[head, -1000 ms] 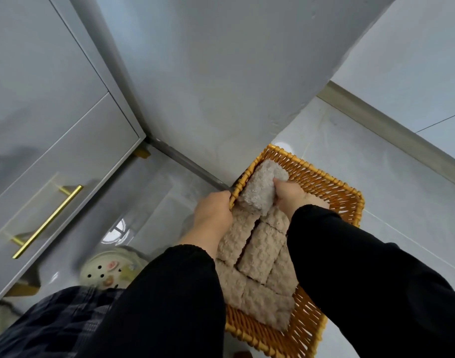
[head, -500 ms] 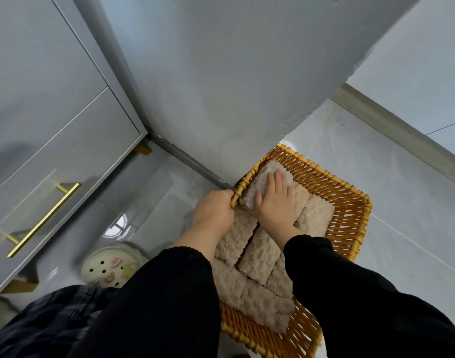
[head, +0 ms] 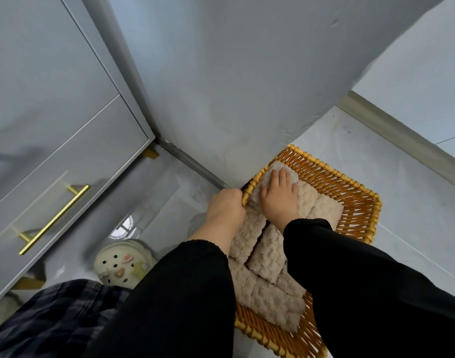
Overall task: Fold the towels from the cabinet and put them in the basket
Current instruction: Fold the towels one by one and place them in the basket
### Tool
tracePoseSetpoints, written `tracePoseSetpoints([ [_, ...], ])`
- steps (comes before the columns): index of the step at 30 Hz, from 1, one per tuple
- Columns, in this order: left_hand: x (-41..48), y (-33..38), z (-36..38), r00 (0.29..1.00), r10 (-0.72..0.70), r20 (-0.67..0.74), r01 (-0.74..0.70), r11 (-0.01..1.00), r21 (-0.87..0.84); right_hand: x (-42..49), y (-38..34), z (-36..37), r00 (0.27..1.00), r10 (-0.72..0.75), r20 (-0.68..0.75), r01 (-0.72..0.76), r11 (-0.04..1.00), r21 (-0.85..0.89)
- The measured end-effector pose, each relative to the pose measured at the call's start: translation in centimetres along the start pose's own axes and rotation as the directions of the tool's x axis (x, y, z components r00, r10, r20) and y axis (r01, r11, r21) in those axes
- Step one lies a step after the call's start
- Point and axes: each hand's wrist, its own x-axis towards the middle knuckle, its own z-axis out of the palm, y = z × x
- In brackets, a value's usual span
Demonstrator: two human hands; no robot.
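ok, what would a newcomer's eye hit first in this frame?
The orange wicker basket on the floor, right of centre, packed with beige folded towels. The right hand lies flat on the far-corner towel, while the left hand grips the basket's left rim. At left, a gold handle on the grey cabinet stands out.

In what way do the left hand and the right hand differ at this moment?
The left hand has curled fingers and grips the basket rim; the right hand lies flat with straight fingers. The left hand is at the basket's edge; the right hand presses the top towel inside it. Both come out of black sleeves.
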Motion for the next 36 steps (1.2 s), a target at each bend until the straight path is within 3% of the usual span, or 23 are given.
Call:
tracePoseSetpoints([
  [4,-0.4,0.5,-0.6,1.0,-0.006,-0.017,0.007,1.0,0.017,-1.8,0.4,-1.2,0.993,-0.028,-0.117,0.037,0.996,0.077],
  [10,-2.5,1.4,-2.7,0.995,0.071,0.065,-0.075,0.996,0.056,-5.1,0.2,-3.4,0.974,-0.026,-0.226,0.09,0.957,0.277],
  [21,-10.4,4.9,-13.2,0.973,0.222,0.063,-0.231,0.949,0.216,-12.3,-0.8,-10.9,0.838,-0.224,-0.497,0.441,0.814,0.377],
  [27,-17.4,2.0,-20.3,0.969,0.196,-0.154,-0.151,0.954,0.26,-16.4,-7.7,-15.4,0.728,-0.424,-0.539,0.644,0.691,0.327],
  [30,-20.2,0.0,-22.5,0.951,0.162,-0.262,-0.107,0.971,0.213,-17.5,-11.0,-17.9,0.701,-0.433,-0.567,0.679,0.648,0.345],
  [36,-27.2,-5.5,-27.2,0.821,0.08,-0.566,-0.035,0.995,0.091,-20.5,-20.1,-23.2,0.626,-0.482,-0.612,0.765,0.529,0.366],
])
